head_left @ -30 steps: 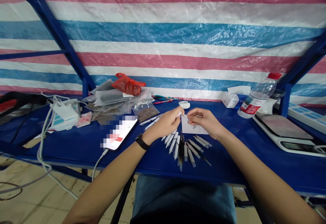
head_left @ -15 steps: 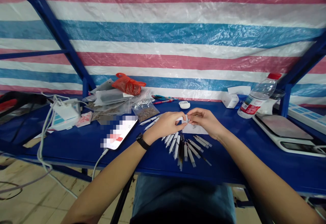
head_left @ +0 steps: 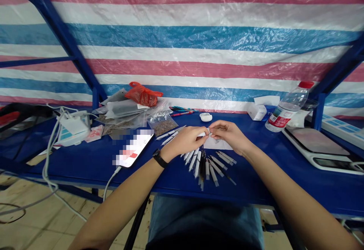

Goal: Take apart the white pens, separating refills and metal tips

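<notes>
My left hand (head_left: pixel 190 139), with a black band at the wrist, is closed around a white pen barrel (head_left: pixel 203 133). My right hand (head_left: pixel 229 134) pinches the far end of that barrel between thumb and fingertips; any small part held there is too small to make out. Beneath the hands lies a sheet of white paper (head_left: pixel 217 144) with small dark bits on it. Closer to my body, white pen barrels (head_left: pixel 197 163), thin dark refills (head_left: pixel 202 170) and grey-and-clear pen barrels (head_left: pixel 214 175) fan out on the blue table (head_left: pixel 176 180). More white pens (head_left: pixel 170 136) lie left of my left hand.
A charging phone (head_left: pixel 135 149) lies left, with clear bags (head_left: pixel 162 125) and a red plastic bag (head_left: pixel 145 94) behind. A small white dish (head_left: pixel 206 117) sits beyond my hands. At right stand a bottle (head_left: pixel 288 110) and a scale (head_left: pixel 318 144).
My left hand has shifted and turned slightly, its fingers now closer together around the barrel. My right hand stays nearly where it was, and the table items have not moved.
</notes>
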The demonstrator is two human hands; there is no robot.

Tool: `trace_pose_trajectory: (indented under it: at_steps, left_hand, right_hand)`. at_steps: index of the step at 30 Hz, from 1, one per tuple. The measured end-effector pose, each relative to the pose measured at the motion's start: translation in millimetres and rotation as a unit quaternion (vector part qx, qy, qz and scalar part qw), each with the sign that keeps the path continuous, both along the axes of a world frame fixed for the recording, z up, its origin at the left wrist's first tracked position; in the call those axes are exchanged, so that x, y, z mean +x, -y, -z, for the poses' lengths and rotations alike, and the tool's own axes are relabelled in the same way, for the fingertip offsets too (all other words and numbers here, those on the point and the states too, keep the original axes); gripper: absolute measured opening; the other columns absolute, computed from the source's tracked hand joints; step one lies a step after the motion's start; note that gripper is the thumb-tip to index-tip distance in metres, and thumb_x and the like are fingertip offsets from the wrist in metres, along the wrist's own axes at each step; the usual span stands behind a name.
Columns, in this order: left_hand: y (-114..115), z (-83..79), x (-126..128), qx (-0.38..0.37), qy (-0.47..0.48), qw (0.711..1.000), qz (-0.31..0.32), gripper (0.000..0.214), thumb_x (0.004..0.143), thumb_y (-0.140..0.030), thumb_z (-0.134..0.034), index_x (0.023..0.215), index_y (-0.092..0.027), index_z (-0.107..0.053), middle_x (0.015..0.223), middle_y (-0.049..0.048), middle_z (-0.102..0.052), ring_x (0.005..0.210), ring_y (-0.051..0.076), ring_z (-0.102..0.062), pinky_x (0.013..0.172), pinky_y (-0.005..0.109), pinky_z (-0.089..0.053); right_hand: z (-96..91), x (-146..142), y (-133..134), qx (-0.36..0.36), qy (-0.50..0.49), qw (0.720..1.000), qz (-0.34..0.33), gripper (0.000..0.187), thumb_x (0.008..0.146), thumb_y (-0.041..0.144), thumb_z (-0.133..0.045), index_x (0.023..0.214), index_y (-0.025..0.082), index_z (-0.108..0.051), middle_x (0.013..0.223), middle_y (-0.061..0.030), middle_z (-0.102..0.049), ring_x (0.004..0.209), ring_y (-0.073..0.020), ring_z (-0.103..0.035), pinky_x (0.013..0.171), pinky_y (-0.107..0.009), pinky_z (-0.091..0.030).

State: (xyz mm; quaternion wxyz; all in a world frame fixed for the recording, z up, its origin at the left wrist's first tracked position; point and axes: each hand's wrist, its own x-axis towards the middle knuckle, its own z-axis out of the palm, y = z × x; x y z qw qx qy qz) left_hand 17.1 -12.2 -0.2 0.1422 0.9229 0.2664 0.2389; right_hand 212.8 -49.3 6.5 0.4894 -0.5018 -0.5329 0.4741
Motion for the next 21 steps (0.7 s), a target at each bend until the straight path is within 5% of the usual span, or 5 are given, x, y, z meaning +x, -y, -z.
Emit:
trace_pose_trajectory:
  at_steps: [21]
  left_hand:
    - [1.0, -3.4, -1.6, 0.001, -0.002, 1.000, -0.021, 0.021, 0.094, -0.019, -0.047, 0.093, -0.022, -0.068, 0.075, -0.0005, -0.069, 0.064, 0.015, -0.059, 0.062, 0.025, -0.034]
  right_hand:
    - [-0.7, -1.4, 1.9, 0.005, 0.014, 1.000, -0.024, 0.039, 0.057, 0.044, -0.091, 0.080, 0.021, -0.070, 0.071, 0.0005, -0.069, 0.070, -0.0162, -0.067, 0.067, -0.031, -0.054]
